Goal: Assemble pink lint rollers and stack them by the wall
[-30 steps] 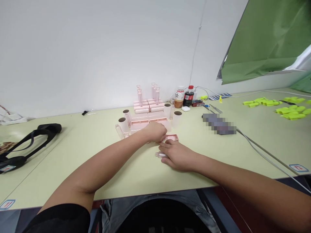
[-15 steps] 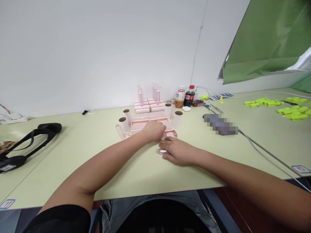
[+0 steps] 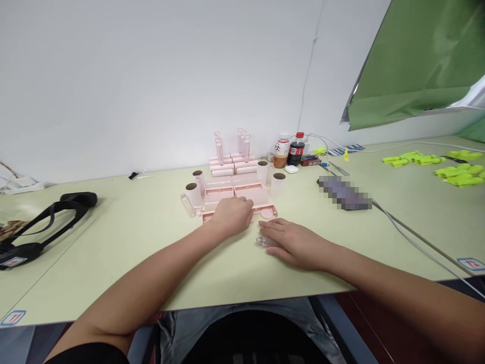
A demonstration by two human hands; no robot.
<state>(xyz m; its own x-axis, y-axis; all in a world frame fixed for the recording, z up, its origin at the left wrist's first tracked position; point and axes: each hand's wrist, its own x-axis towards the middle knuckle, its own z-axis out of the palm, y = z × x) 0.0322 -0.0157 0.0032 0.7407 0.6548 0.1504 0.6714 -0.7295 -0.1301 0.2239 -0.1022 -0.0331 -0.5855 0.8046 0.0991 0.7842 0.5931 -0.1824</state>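
My left hand (image 3: 232,216) is closed, its curled fingers over a pink strip with round openings (image 3: 267,213); what the fingertips hold is hidden. Just behind lie two open pink boxes (image 3: 249,194). My right hand (image 3: 293,241) lies low on the table, with the fingers over a small clear tube (image 3: 261,241) whose neck sticks out to the left. Several white cylinders with brown insides (image 3: 278,185) and clear tubes (image 3: 187,206) flank the boxes. Farther back, pink tubes with heart-shaped tops (image 3: 246,147) stand near closed pink boxes (image 3: 222,172).
Two drink bottles (image 3: 295,150) stand by the wall beside a white case (image 3: 291,169). To the right lie a blurred phone-like object (image 3: 344,193), a cable (image 3: 411,242) and yellow-green pieces (image 3: 460,175). A black strapped frame (image 3: 49,222) lies far left.
My left hand has shifted left and toward me, uncovering more of the pink strip and boxes. My right hand has slid right and slightly nearer, and the clear tube has moved with it.
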